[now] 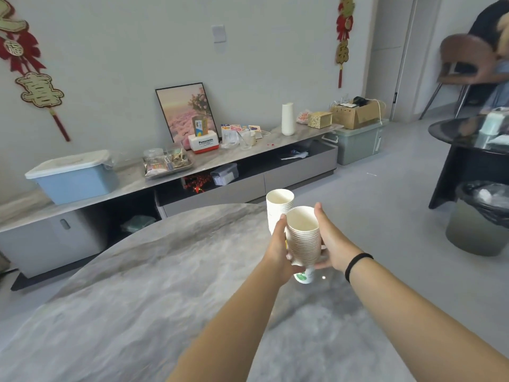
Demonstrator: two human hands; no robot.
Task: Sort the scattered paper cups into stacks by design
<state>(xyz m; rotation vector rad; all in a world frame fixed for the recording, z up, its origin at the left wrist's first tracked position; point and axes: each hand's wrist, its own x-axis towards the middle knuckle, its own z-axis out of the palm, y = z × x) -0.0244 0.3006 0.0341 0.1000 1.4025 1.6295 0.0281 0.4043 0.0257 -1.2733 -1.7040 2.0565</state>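
Left hand (278, 245) wraps the near stack of cups (303, 238) from the left, fingers curled around its ribbed lower rims, forearm reaching in from the lower middle. That stack stands upright above the grey marble tabletop (137, 299), its bottom cup showing a green print; whether it touches the surface I cannot tell. Just behind the near stack and touching the left hand's far side stands a second stack of white cups (279, 202). Right of the near stack, the right hand (332, 244) presses its open palm against the cups, thumb pointing up, a black band (358, 264) on the wrist.
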